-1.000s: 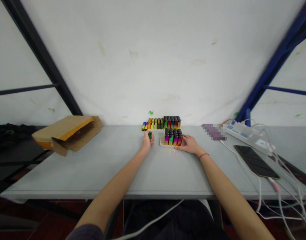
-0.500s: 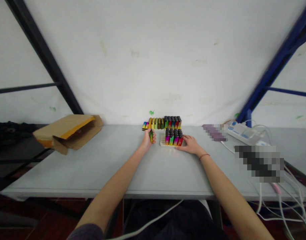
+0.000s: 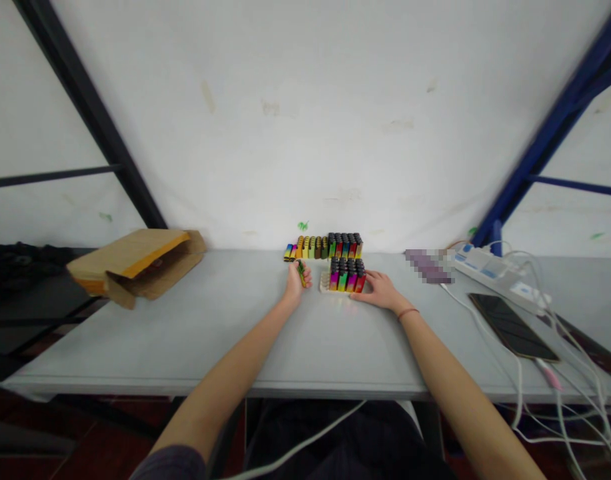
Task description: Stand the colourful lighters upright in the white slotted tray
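My left hand point(image 3: 296, 285) is closed around a small green and yellow lighter point(image 3: 301, 272), held upright and slightly tilted just above the table. To its right stands a white tray with holes point(image 3: 325, 283), its left column bare. The rest of it carries several upright lighters point(image 3: 342, 277) in purple, green and red with black tops. My right hand point(image 3: 380, 291) grips the tray's right side, thumb along the front edge and fingers against the end lighters. Behind it, near the wall, stand more black-topped lighters point(image 3: 345, 245) and a row of yellow, green and brown lighters point(image 3: 312, 247).
An open cardboard box point(image 3: 140, 263) lies at the left of the grey table point(image 3: 210, 347). On the right are a power strip point(image 3: 500, 275), a phone point(image 3: 514, 327) and tangled white cables point(image 3: 520, 393). A white wall point(image 3: 305, 133) closes off the back.
My left hand has turned slightly, and the lighter in it leans differently. My right hand and the tray stay where they were.
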Motion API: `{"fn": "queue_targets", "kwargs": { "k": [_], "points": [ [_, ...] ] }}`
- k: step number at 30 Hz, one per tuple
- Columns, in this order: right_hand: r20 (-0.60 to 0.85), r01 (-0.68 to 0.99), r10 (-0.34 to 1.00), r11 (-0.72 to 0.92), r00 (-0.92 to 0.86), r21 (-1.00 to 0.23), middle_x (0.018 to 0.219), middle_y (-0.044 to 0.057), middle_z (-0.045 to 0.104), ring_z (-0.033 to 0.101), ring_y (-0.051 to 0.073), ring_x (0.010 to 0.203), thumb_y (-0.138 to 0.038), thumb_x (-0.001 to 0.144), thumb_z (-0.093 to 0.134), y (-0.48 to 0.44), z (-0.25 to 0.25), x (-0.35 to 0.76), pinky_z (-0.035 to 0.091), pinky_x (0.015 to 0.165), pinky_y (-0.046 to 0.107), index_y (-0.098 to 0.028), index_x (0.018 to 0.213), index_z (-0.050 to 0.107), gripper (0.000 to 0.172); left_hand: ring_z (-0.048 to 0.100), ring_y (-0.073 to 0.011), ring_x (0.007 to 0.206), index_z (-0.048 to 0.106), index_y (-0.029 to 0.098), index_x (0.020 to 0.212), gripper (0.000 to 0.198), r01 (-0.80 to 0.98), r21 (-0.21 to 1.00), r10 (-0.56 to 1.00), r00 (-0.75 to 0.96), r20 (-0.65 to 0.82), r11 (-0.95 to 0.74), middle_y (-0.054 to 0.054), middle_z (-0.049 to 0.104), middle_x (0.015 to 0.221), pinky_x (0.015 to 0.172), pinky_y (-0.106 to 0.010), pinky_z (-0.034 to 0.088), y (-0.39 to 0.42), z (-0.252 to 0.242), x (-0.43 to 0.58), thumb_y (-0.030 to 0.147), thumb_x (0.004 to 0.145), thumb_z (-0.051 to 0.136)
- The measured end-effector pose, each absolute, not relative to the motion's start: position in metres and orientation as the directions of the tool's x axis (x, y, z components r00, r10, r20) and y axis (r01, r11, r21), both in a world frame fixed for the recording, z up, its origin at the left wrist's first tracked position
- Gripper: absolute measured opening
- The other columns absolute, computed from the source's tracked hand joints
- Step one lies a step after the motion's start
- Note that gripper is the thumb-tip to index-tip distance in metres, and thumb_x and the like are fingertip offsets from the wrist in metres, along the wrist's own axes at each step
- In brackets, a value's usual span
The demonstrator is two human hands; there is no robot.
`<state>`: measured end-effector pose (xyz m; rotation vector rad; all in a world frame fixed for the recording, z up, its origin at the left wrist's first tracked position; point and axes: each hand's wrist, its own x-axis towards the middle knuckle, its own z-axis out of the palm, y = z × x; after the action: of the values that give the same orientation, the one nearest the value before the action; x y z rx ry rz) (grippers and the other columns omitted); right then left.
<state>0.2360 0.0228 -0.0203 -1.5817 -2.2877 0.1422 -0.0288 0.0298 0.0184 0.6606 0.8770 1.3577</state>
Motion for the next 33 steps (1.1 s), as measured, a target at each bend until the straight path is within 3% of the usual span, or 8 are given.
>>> {"fn": "queue_targets", "kwargs": {
  "k": [4, 7, 10, 14, 22, 29, 33],
  "points": [
    [0.243, 0.872, 0.915, 0.387, -0.323, -0.3, 0.145, 0.017, 0.061, 0.052, 0.038, 0.136, -0.077, 0.077, 0.067, 0.023, -0.02, 0.238, 0.04, 0.113, 0.052, -0.019, 0.135, 0.065, 0.082, 0.036, -0.0085, 0.042, 0.039, 0.025, 0.088, 0.022, -0.449, 0.889, 0.995, -0.015, -0.103, 0.085, 0.009, 0.042, 0.057, 0.04, -0.017, 0.028, 0.033, 0.014, -0.028, 0.045, 0.09, 0.048],
    [0.247, 0.851, 0.904, 0.417, -0.35, -0.32, 0.146, 0.017, 0.06, 0.052, 0.038, 0.137, -0.077, 0.076, 0.069, 0.023, -0.019, 0.241, 0.039, 0.115, 0.053, -0.02, 0.135, 0.066, 0.082, 0.049, -0.0095, 0.053, 0.044, 0.025, 0.095, 0.022, -0.313, 0.95, 0.998, -0.056, -0.001, -0.017, 0.006, 0.053, 0.072, 0.048, -0.019, 0.041, 0.033, 0.01, -0.027, 0.04, 0.087, 0.058],
    [0.248, 0.834, 0.894, 0.44, -0.373, -0.333, 0.148, 0.017, 0.058, 0.051, 0.04, 0.137, -0.076, 0.074, 0.072, 0.023, -0.021, 0.245, 0.037, 0.116, 0.055, -0.021, 0.137, 0.065, 0.084, 0.062, -0.0155, 0.084, 0.057, 0.023, 0.095, 0.017, -0.126, 0.969, 0.976, -0.086, 0.202, -0.212, -0.002, 0.062, 0.091, 0.07, -0.025, 0.054, 0.032, 0.006, -0.026, 0.035, 0.086, 0.066],
    [0.239, 0.828, 0.892, 0.447, -0.383, -0.338, 0.15, 0.016, 0.056, 0.051, 0.041, 0.137, -0.076, 0.072, 0.074, 0.023, -0.023, 0.248, 0.038, 0.115, 0.057, -0.023, 0.138, 0.065, 0.085, 0.062, -0.022, 0.109, 0.069, 0.02, 0.097, 0.015, 0.021, 0.925, 0.923, -0.059, 0.381, -0.381, -0.008, 0.068, 0.108, 0.096, -0.031, 0.051, 0.033, 0.003, -0.027, 0.03, 0.085, 0.07],
    [0.228, 0.832, 0.893, 0.447, -0.389, -0.329, 0.15, 0.016, 0.056, 0.05, 0.041, 0.137, -0.076, 0.073, 0.073, 0.022, -0.022, 0.247, 0.037, 0.115, 0.058, -0.024, 0.136, 0.066, 0.082, 0.065, -0.0228, 0.11, 0.075, 0.02, 0.102, 0.019, 0.031, 0.919, 0.919, 0.044, 0.392, -0.394, -0.008, 0.071, 0.113, 0.099, -0.033, 0.051, 0.036, -0.003, -0.03, 0.027, 0.085, 0.07],
    [0.239, 0.829, 0.888, 0.455, -0.394, -0.324, 0.15, 0.016, 0.056, 0.052, 0.041, 0.135, -0.076, 0.073, 0.073, 0.02, -0.02, 0.246, 0.038, 0.115, 0.056, -0.024, 0.139, 0.064, 0.085, 0.066, -0.0231, 0.106, 0.075, 0.022, 0.107, 0.024, 0.041, 0.913, 0.912, 0.072, 0.403, -0.406, -0.009, 0.069, 0.12, 0.092, -0.033, 0.055, 0.039, -0.005, -0.03, 0.03, 0.086, 0.069],
    [0.229, 0.836, 0.896, 0.438, -0.38, -0.331, 0.151, 0.016, 0.055, 0.05, 0.041, 0.137, -0.077, 0.073, 0.072, 0.021, -0.022, 0.246, 0.037, 0.114, 0.058, -0.025, 0.138, 0.065, 0.084, 0.065, -0.0222, 0.098, 0.076, 0.022, 0.105, 0.022, 0.068, 0.905, 0.907, 0.069, 0.415, -0.42, -0.008, 0.07, 0.112, 0.091, -0.033, 0.054, 0.04, -0.003, -0.029, 0.027, 0.084, 0.071]
  ]
}}
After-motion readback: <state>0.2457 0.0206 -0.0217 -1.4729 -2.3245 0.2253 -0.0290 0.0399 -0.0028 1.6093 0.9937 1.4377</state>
